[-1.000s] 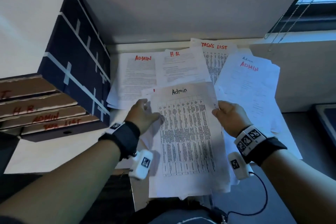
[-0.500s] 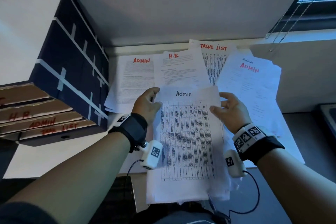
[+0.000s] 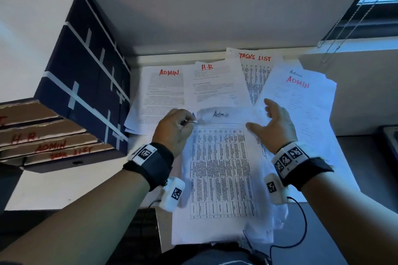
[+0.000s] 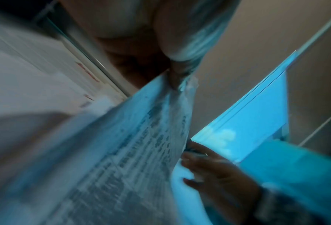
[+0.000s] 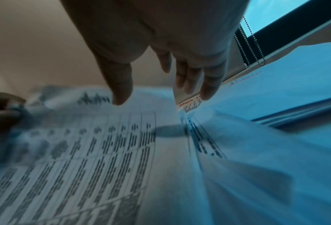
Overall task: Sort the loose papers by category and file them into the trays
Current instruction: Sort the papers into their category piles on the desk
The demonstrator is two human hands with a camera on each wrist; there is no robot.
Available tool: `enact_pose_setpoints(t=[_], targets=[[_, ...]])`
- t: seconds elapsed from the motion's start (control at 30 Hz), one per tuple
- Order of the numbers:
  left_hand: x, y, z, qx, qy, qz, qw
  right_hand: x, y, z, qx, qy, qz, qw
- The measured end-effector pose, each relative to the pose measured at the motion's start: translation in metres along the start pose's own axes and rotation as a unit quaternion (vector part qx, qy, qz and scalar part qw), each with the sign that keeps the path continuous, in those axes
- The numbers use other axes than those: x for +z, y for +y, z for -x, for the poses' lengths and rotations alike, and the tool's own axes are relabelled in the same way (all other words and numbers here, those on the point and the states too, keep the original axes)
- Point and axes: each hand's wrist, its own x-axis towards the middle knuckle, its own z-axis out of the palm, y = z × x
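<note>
Since a moment ago our right hand has let go of the Admin table sheet, fingers now spread wide above its right edge, while our left hand still pinches its far-left corner over the table's loose papers.

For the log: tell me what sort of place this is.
Probably an office desk by a window: loose white printed sheets headed ADMIN, H.R and TASKS LIST, and stacked brown cardboard filing trays hand-labelled likewise.
</note>
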Motion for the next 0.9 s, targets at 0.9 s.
enact_pose_setpoints(t=[0.9], targets=[[0.016, -0.017, -0.061, -0.182, -0.199, -0.241, 0.932, -0.032, 0.043, 0.069, -0.005, -0.199, -0.356, 0.913]])
